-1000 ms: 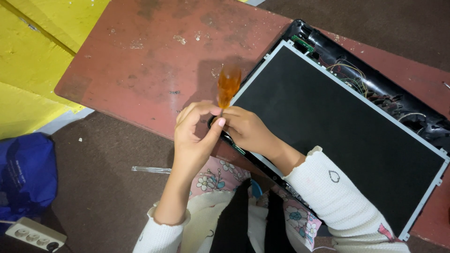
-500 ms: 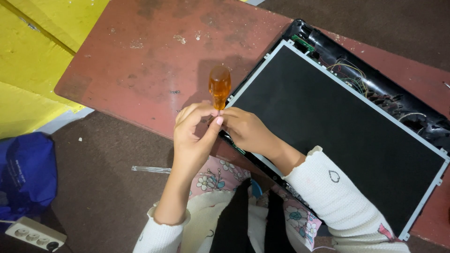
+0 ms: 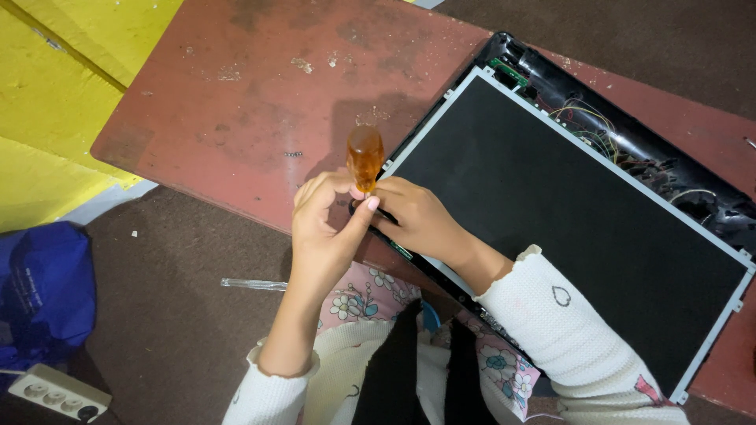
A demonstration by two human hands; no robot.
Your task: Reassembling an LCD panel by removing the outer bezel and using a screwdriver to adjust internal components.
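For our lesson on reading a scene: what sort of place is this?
Probably an informal home repair spot. A worn red table holds an opened screen panel with bare wires; both hands grip an amber-handled screwdriver, and a power strip lies on the floor.

a worn reddish-brown table [image 3: 236,102] stood over a dark brown floor [image 3: 173,315], with a yellow surface [image 3: 55,118] at the left, a blue bag [image 3: 43,291] and a white power strip [image 3: 55,391] lying nearby.
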